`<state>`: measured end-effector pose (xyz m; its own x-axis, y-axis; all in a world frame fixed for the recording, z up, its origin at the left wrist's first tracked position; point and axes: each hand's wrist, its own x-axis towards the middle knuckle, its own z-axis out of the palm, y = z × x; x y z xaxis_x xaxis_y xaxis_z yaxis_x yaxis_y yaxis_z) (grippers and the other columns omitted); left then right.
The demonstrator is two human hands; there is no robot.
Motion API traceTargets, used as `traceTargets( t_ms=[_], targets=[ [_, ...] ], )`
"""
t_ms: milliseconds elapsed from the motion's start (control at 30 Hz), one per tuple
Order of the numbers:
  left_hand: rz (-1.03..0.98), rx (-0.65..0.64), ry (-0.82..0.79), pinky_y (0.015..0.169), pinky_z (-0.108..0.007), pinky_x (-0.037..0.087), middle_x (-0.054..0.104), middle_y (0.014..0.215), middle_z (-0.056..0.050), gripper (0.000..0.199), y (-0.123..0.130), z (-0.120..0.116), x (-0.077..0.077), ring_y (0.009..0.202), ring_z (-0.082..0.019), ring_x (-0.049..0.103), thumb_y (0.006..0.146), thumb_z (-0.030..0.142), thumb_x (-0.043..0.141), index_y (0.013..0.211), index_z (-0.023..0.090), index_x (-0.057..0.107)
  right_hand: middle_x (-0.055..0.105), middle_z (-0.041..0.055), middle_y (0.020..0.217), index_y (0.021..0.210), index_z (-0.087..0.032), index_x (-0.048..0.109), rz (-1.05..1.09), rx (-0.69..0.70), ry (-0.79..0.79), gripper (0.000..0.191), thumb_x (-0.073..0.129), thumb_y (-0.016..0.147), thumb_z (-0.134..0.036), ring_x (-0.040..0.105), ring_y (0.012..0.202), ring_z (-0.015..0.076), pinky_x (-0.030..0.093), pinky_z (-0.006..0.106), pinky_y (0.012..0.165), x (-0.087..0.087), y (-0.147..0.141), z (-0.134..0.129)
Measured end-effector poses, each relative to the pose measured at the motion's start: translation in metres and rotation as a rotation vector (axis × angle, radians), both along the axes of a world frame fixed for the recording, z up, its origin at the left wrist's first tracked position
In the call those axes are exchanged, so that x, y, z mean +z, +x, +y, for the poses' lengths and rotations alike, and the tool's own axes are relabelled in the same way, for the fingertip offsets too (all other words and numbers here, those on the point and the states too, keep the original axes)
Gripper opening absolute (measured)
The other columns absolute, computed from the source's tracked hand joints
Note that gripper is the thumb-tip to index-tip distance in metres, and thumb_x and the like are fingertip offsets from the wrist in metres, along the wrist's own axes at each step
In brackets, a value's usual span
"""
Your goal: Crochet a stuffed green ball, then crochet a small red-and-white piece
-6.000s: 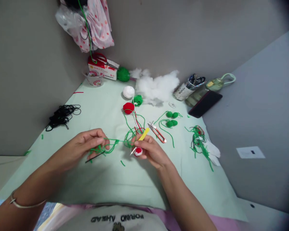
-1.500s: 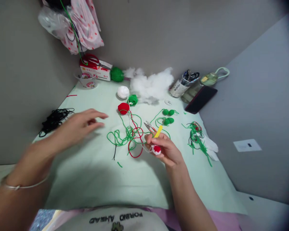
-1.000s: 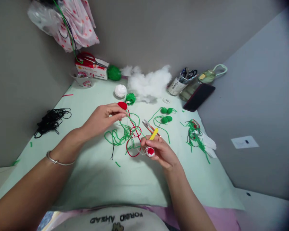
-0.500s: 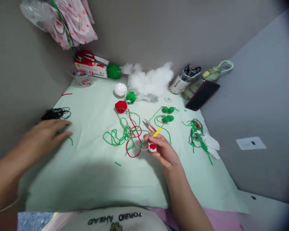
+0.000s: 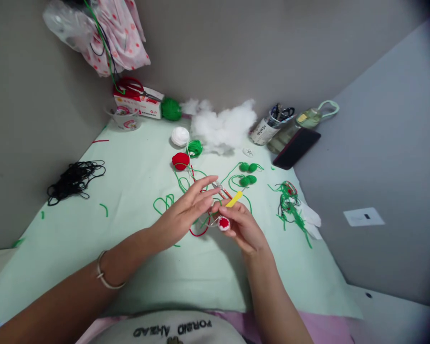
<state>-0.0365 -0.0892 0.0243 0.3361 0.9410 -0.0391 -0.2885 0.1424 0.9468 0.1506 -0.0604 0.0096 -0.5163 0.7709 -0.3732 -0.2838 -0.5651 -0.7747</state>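
Observation:
My right hand (image 5: 245,227) is closed on a crochet hook with a yellow handle (image 5: 234,199) and a small red-and-white crocheted piece (image 5: 224,223). White yarn trails from the piece toward the left. My left hand (image 5: 184,210) hovers beside it, fingers stretched out and holding nothing, above loops of green yarn (image 5: 164,203). Partly hidden behind the left fingertips lie small thread snips (image 5: 223,190) with orange handles. Balls of white yarn (image 5: 180,136), red yarn (image 5: 180,161) and green yarn (image 5: 195,148) sit beyond the hands.
Black yarn (image 5: 75,179) lies at the left. White stuffing (image 5: 222,128) is heaped at the back, near a pen cup (image 5: 266,130) and a leaning phone (image 5: 296,149). Green crocheted balls (image 5: 248,180) and yarn scraps (image 5: 290,205) lie right. Red scissors (image 5: 132,86) rest on a box (image 5: 143,106).
My left hand has swung from the black yarn at the left over to my right hand, leaving the black yarn in place. My right hand keeps its hold; the view has shifted slightly.

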Motion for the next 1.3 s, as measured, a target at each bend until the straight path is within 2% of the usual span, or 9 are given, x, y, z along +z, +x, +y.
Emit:
traceTargets(
  t_ms=[133, 300, 467, 667, 800, 933, 1033, 1200, 1300],
  targets=[
    [-0.014, 0.075, 0.079, 0.120, -0.047, 0.039, 0.031, 0.169, -0.005, 0.049, 0.013, 0.016, -0.002, 0.155, -0.032, 0.031, 0.100, 0.045, 0.059, 0.146, 0.034, 0.046, 0.049, -0.0049, 0.051, 0.079, -0.011, 0.077, 0.005, -0.011, 0.007, 0.022, 0.083, 0.075, -0.033, 0.029, 0.041, 0.0021, 0.019, 0.013, 0.033, 0.000, 0.005, 0.002],
    [-0.173, 0.107, 0.085, 0.118, -0.050, 0.041, 0.049, 0.157, -0.007, 0.039, 0.021, 0.027, 0.005, 0.147, -0.031, 0.045, 0.101, 0.042, 0.057, 0.138, 0.031, 0.056, 0.050, -0.0047, 0.048, 0.079, -0.011, 0.077, 0.028, 0.091, -0.049, 0.025, 0.083, 0.075, -0.034, 0.032, 0.039, 0.0032, 0.020, 0.015, 0.034, -0.003, -0.004, -0.002],
    [-0.162, 0.337, 0.202, 0.124, -0.044, 0.032, 0.061, 0.147, -0.009, 0.028, 0.010, 0.043, 0.010, 0.144, -0.025, 0.050, 0.103, 0.037, 0.052, 0.124, 0.022, 0.064, 0.050, -0.0061, 0.046, 0.078, -0.011, 0.077, 0.034, 0.072, -0.077, 0.024, 0.085, 0.073, -0.033, 0.029, 0.040, 0.0024, 0.021, 0.014, 0.034, -0.004, -0.006, -0.004],
    [-0.027, 0.421, 0.233, 0.124, -0.044, 0.032, 0.062, 0.146, -0.008, 0.027, -0.011, 0.050, -0.001, 0.144, -0.024, 0.050, 0.101, 0.040, 0.055, 0.117, 0.023, 0.068, 0.048, -0.0059, 0.047, 0.081, -0.011, 0.077, 0.025, 0.056, -0.074, 0.025, 0.082, 0.077, -0.035, 0.029, 0.041, 0.0025, 0.020, 0.013, 0.035, -0.009, -0.001, -0.002],
    [0.266, 0.216, 0.157, 0.115, -0.046, 0.043, 0.068, 0.134, -0.010, 0.035, -0.031, 0.049, -0.003, 0.130, -0.028, 0.060, 0.098, 0.047, 0.059, 0.119, 0.021, 0.069, 0.048, -0.0058, 0.045, 0.081, -0.011, 0.076, 0.006, 0.034, -0.074, 0.025, 0.081, 0.079, -0.036, 0.028, 0.040, 0.0023, 0.021, 0.013, 0.035, -0.011, 0.003, 0.000],
    [0.646, 0.114, 0.228, 0.084, -0.038, 0.060, 0.058, 0.145, -0.011, 0.038, -0.044, 0.038, 0.012, 0.115, -0.029, 0.064, 0.093, 0.051, 0.065, 0.118, 0.023, 0.070, 0.049, -0.0051, 0.045, 0.081, -0.010, 0.077, -0.007, 0.019, -0.068, 0.026, 0.082, 0.077, -0.036, 0.028, 0.039, 0.0022, 0.021, 0.013, 0.034, -0.010, 0.003, 0.001],
    [0.515, 0.076, 0.188, 0.071, -0.032, 0.062, 0.049, 0.153, -0.010, 0.037, -0.035, 0.024, 0.019, 0.110, -0.027, 0.066, 0.094, 0.049, 0.063, 0.123, 0.025, 0.066, 0.049, -0.0051, 0.046, 0.081, -0.010, 0.077, -0.012, 0.019, -0.060, 0.027, 0.083, 0.076, -0.036, 0.028, 0.039, 0.0022, 0.020, 0.014, 0.033, -0.008, 0.001, 0.000],
    [0.278, -0.107, 0.128, 0.108, -0.043, 0.052, 0.049, 0.155, -0.007, 0.043, -0.004, 0.010, 0.011, 0.141, -0.030, 0.049, 0.100, 0.047, 0.057, 0.141, 0.035, 0.054, 0.047, -0.0062, 0.047, 0.067, -0.012, 0.069, 0.000, -0.016, -0.032, 0.029, 0.084, 0.075, -0.035, 0.029, 0.039, 0.0020, 0.022, 0.014, 0.034, -0.005, 0.001, -0.001],
    [0.170, -0.078, 0.070, 0.112, -0.045, 0.048, 0.054, 0.151, -0.011, 0.050, 0.011, 0.013, 0.006, 0.147, -0.031, 0.044, 0.101, 0.051, 0.053, 0.147, 0.031, 0.047, 0.051, -0.0054, 0.049, 0.071, -0.013, 0.071, -0.008, -0.064, 0.008, 0.025, 0.084, 0.077, -0.033, 0.031, 0.039, 0.0018, 0.023, 0.014, 0.034, -0.004, 0.004, 0.000]
  ],
)
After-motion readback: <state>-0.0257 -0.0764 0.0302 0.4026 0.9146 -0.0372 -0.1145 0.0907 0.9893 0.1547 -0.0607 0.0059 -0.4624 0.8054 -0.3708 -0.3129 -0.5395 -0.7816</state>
